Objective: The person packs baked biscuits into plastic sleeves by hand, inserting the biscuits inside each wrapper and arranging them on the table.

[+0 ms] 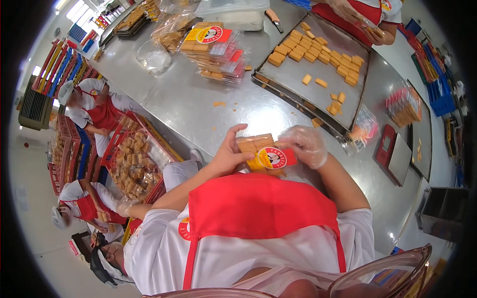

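Eyeglass rim [211, 291], left hand [228, 151] and gloved right hand [309, 146] holding biscuit pack [266, 154], steel table [184, 119] stretching to tray edge [299, 101]

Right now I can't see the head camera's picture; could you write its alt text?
Someone's bare left fingers and plastic-gloved right fingers hold a clear pack of biscuits with a red-and-yellow label at a steel table. Ahead lie stacked packs and a tray with loose biscuits; people in red aprons are nearby.
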Demonstrator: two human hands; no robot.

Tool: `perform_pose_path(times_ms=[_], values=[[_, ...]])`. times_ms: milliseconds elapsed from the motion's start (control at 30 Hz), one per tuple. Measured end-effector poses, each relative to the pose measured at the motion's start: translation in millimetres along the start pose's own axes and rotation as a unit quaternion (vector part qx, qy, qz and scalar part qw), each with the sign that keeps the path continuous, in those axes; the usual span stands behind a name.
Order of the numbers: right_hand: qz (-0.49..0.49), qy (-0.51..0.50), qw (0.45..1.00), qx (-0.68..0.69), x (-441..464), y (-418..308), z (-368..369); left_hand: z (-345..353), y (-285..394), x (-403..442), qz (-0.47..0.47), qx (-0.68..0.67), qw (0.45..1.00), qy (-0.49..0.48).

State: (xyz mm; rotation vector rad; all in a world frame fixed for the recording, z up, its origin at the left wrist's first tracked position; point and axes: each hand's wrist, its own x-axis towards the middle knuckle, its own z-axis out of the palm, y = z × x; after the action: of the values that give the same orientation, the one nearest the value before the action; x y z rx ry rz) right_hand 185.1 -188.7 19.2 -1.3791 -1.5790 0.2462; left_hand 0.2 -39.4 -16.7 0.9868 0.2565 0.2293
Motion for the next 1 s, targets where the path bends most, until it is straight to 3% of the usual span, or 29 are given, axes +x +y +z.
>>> perform_pose_path(times_ms=[100,300,500,800,1000], values=[[-0.059,-0.013,0.994,-0.091,3,-15,-10,7,13,4,0.045,-0.122,0.992,-0.005],[-0.088,0.040,0.979,-0.181,4,-40,-14,7,16,8,0.052,-0.143,0.987,-0.050],[-0.126,0.077,0.977,-0.152,4,-38,-13,1,10,9,0.066,-0.138,0.986,-0.069],[-0.139,0.055,0.976,-0.157,0,-36,-14,-9,7,4,0.046,-0.103,0.990,-0.082],[-0.131,-0.017,0.991,-0.014,1,-18,-23,0,3,3,0.020,-0.174,0.982,-0.074]])
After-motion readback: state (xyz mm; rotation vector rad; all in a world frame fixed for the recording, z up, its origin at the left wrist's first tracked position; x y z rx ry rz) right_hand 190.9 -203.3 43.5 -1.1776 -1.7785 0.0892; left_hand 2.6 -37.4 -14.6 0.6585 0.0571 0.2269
